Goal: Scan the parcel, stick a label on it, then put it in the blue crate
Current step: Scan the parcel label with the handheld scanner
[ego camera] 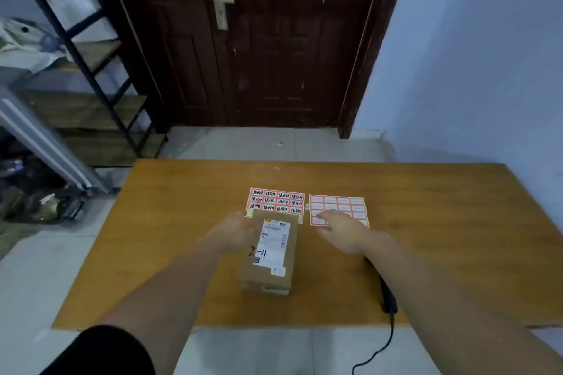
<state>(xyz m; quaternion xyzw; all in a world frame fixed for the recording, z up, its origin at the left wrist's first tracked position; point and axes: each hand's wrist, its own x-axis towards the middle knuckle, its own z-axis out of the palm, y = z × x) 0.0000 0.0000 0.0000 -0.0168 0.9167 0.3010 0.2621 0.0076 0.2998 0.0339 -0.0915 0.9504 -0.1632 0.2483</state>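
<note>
A brown cardboard parcel (pixel 269 256) stands on the wooden table (pixel 170 222), with a white shipping label and "2-4" handwritten on its top. My left hand (pixel 234 231) rests against the parcel's left side near its far end. My right hand (pixel 338 230) hovers with spread fingers over the near edge of a sheet of blank red-bordered labels (pixel 338 207). A second sheet of written labels (pixel 275 199) lies just behind the parcel. A black corded scanner (pixel 387 295) lies on the table under my right forearm. No blue crate is in view.
A dark wooden door (pixel 259 39) stands behind the table. Metal shelving (pixel 76 55) with bags fills the left side. The scanner's cable (pixel 380 350) hangs off the near table edge. A blue wall (pixel 472 70) is on the right.
</note>
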